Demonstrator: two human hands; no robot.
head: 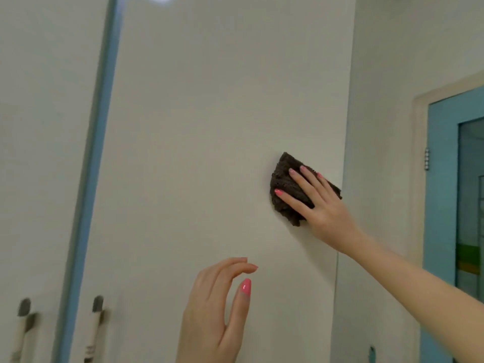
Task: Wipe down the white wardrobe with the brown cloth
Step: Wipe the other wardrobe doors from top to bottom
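Observation:
The white wardrobe fills most of the view, with a blue strip running down between its two doors. A dark brown fluffy cloth lies flat against the right door near its right edge. My right hand presses on the cloth with fingers spread, the arm reaching in from the lower right. My left hand hovers in front of the door, low in the middle, fingers apart and holding nothing.
Two pale door handles with grey tips sit at the lower left, one on each side of the blue strip. To the right of the wardrobe's edge stands a white wall, then a blue door with a glass pane.

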